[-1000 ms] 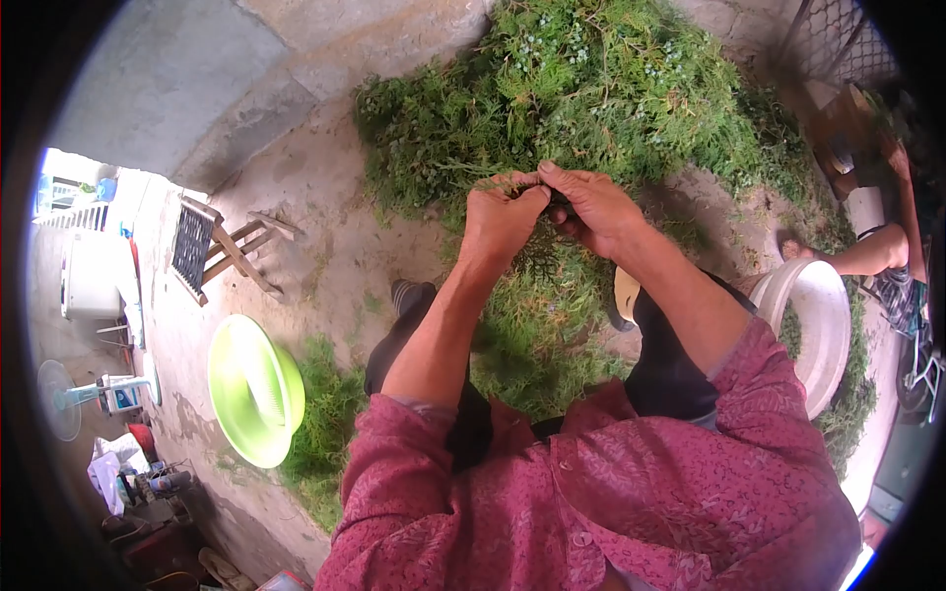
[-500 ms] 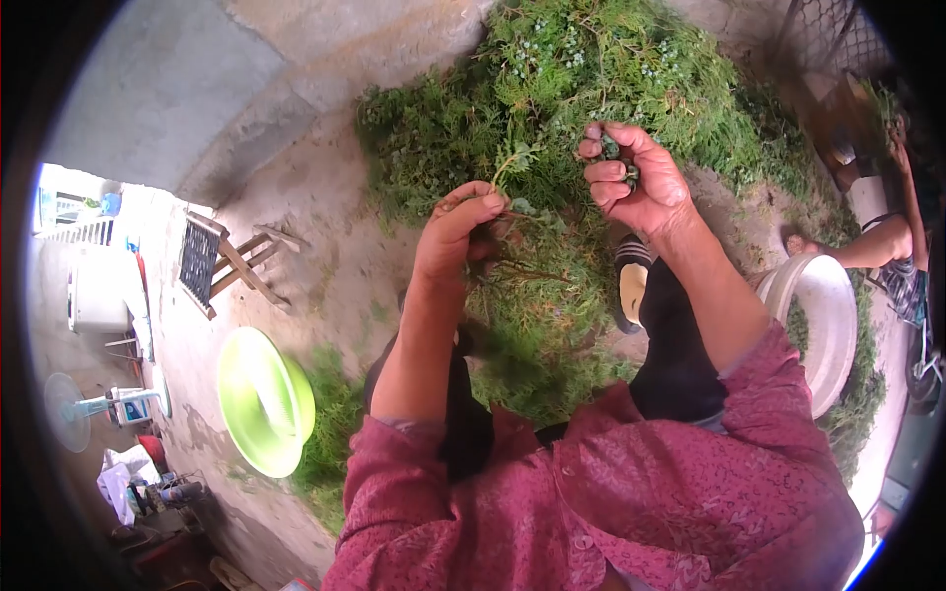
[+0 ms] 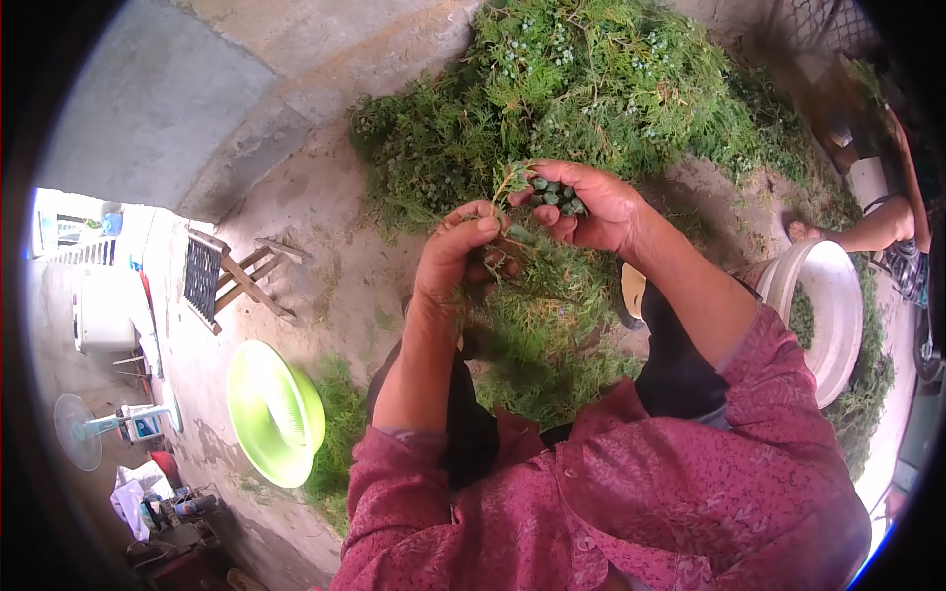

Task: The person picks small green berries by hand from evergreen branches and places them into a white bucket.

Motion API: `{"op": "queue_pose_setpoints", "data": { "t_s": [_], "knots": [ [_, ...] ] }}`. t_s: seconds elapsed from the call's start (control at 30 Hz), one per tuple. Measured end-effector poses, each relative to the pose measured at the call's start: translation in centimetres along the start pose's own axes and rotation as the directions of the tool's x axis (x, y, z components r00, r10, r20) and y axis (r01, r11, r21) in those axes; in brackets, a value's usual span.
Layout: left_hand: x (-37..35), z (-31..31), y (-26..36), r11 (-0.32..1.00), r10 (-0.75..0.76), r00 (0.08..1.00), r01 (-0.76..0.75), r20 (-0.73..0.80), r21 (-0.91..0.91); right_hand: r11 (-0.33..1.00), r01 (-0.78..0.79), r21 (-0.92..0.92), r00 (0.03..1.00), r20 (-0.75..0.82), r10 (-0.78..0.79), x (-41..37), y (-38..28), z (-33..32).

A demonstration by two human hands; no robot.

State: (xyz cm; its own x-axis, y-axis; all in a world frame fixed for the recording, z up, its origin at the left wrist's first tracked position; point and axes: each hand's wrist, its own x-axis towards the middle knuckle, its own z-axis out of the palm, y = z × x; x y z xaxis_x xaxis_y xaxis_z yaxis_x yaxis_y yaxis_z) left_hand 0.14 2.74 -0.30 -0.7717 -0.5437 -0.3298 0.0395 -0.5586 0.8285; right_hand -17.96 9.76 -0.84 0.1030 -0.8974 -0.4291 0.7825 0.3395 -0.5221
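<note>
My left hand (image 3: 455, 258) pinches a thin sprig of cypress-like greenery (image 3: 509, 182), with more leafy twig hanging below the fingers. Close beside it on the right, my right hand (image 3: 606, 212) is curled around several small blue-green cones (image 3: 559, 197) in its palm. Its fingertips are at the upper part of the sprig; whether they grip it is hard to make out. Below both hands, loose cut greenery (image 3: 552, 305) lies on the ground between my legs. A large heap of leafy branches (image 3: 591, 89) bearing pale cones rises just beyond.
A lime-green basin (image 3: 271, 414) stands at left, near a small folding stool (image 3: 232, 276). At right is a white bucket (image 3: 828, 320) with green material inside. Another person's leg (image 3: 872, 229) shows at far right. A fan (image 3: 81, 428) stands at far left.
My right hand has moved left and down to the sprig, its palm turning so the cones show more clearly. My left hand stays nearly in place, still pinching the sprig.
</note>
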Motion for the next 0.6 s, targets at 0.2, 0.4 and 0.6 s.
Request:
{"op": "queue_pose_setpoints", "data": {
  "t_s": [0.2,0.4,0.6],
  "knots": [
    [-0.13,0.38,-0.32,0.999,0.009,1.000,-0.009,0.010,-0.036,0.999,0.049,0.017,0.994,0.095,-0.051,0.12,0.04,-0.25],
    [-0.35,0.19,-0.44,0.995,-0.013,1.000,0.015,0.023,-0.094,0.994,0.085,-0.063,0.991,0.113,-0.077,0.02,-0.03,-0.32],
    [-0.39,-0.14,-0.82,0.994,-0.037,0.998,0.041,0.047,-0.099,0.995,0.098,-0.036,0.978,0.187,-0.090,0.40,-0.28,-1.00]
  ]
}}
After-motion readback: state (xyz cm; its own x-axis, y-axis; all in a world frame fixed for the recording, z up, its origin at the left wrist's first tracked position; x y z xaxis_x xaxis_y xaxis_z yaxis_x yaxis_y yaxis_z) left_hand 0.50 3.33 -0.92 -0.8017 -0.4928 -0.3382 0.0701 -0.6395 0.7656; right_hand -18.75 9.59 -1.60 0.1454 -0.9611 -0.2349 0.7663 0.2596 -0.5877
